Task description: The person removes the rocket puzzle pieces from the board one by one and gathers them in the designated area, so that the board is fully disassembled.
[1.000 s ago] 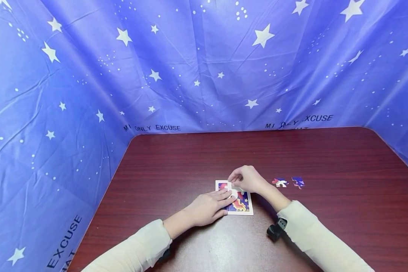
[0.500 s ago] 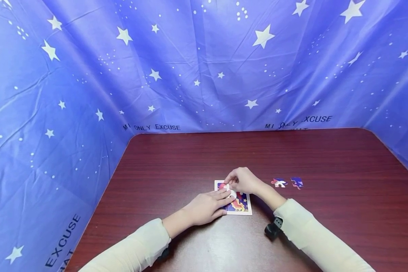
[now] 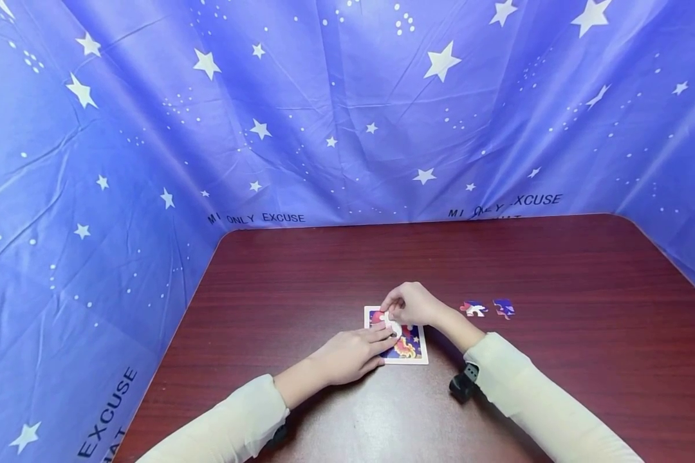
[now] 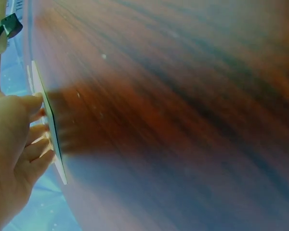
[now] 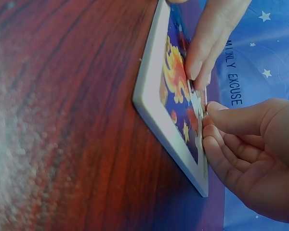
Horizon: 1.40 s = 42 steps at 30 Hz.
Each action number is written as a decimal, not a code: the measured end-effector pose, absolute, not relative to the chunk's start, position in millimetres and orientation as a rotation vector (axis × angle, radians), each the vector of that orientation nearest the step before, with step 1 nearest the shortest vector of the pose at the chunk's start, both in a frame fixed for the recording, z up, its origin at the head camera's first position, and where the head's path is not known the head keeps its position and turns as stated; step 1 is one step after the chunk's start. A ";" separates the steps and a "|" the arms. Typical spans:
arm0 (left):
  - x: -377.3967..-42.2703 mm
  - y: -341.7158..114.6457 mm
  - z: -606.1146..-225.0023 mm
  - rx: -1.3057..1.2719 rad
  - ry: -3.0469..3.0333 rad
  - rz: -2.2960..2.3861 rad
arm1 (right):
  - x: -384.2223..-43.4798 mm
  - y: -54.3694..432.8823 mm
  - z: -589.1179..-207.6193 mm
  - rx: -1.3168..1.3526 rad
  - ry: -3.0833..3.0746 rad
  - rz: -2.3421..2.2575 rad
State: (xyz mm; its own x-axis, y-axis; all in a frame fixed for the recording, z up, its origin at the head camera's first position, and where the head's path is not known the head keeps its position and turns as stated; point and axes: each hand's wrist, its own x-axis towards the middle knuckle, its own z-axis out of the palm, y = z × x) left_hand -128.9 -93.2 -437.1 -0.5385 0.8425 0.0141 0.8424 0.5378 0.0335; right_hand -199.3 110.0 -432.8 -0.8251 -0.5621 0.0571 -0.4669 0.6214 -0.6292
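A small jigsaw puzzle in a white-bordered tray [image 3: 424, 348] lies on the table, with a purple picture of stars and a yellow-orange figure. My left hand [image 3: 350, 355] rests flat across its left side, fingers extended over the picture and covering part of it. At the far edge of the tray, my right hand [image 3: 414, 303] bends its thumb and fingers together around a puzzle piece that they mostly hide. In the right wrist view, the right fingertips [image 5: 211, 139] sit right at the tray's edge, close to the left fingers.
Two loose puzzle pieces lie to the right of the tray, one white, red and purple [image 3: 473, 309], the other mostly purple [image 3: 504, 307]. The dark red wooden table [image 3: 301, 270] is enclosed by blue star-printed curtains [image 3: 336, 173]. A black wrist camera [image 3: 463, 386] hangs under the right sleeve.
My right hand has shifted slightly left and settled at the tray's far edge, its fingers lower over the picture. The left hand stays in place on the puzzle.
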 end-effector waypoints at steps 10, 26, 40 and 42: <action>-125.7 -93.5 -437.2 1.456 2.748 0.089 | -199.2 108.8 -431.5 -0.820 2.655 -1.003; -125.1 -91.9 -437.3 1.412 2.734 0.118 | -195.9 95.5 -426.1 -0.739 2.720 -0.941; -126.3 -92.0 -438.3 1.409 2.728 0.112 | -198.3 90.8 -428.2 -0.631 2.691 -1.041; -126.8 -91.9 -438.5 1.414 2.727 0.109 | -198.9 91.1 -429.1 -0.639 2.684 -1.057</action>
State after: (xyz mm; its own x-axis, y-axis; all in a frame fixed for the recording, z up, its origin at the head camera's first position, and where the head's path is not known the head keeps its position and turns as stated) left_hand -126.8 -91.9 -438.5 -0.5750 0.8177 -0.0277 0.8129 0.5747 0.0942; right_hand -198.9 91.1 -429.1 -0.8898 -0.4560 -0.0153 -0.3232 0.6536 -0.6844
